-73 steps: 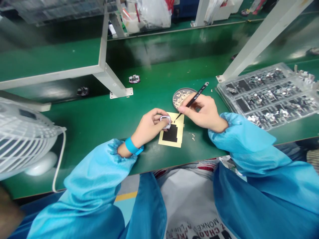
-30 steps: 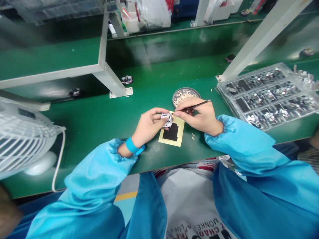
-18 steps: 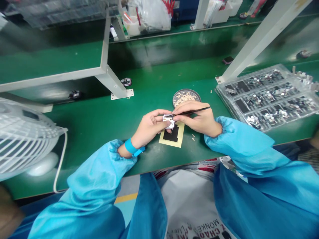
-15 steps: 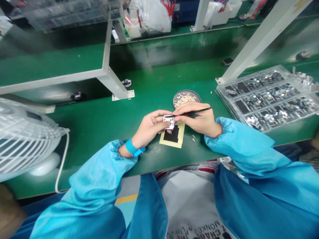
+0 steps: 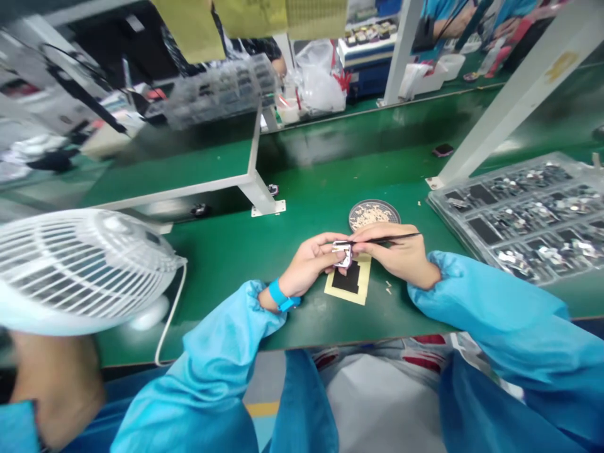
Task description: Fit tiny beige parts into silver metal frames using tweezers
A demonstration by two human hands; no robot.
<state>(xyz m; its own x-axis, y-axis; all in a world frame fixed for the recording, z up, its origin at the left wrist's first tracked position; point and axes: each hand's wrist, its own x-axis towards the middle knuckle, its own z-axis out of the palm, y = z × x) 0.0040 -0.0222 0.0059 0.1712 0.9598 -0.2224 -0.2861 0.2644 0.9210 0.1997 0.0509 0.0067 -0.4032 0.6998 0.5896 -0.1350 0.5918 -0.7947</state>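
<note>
Between its thumb and fingers, my left hand (image 5: 309,264) grips a small, squarish device housing (image 5: 341,254) with a white inside and a purplish edge. Black tweezers (image 5: 389,238) are pinched in my right hand (image 5: 399,255), their tip at the upper part of the housing. What lies at the tip is too small to make out. Under the hands is a yellow sheet (image 5: 360,290) with a black patch (image 5: 345,280). A round dark dish (image 5: 397,217) of tiny beige pieces (image 5: 372,212) stands just behind my right hand. A few loose pieces (image 5: 388,287) lie on the green bench.
A white fan (image 5: 94,270) occupies the left side. Clear compartment trays (image 5: 476,245) full of small parts stand at right. A raised shelf (image 5: 189,170) and a slanted white post (image 5: 495,107) frame the bench. A co-worker's arm (image 5: 61,384) shows at lower left.
The camera view has tilted up and shifted left, so everything appears lower and farther right. Both hands keep their hold, with the tweezers still at the housing.
</note>
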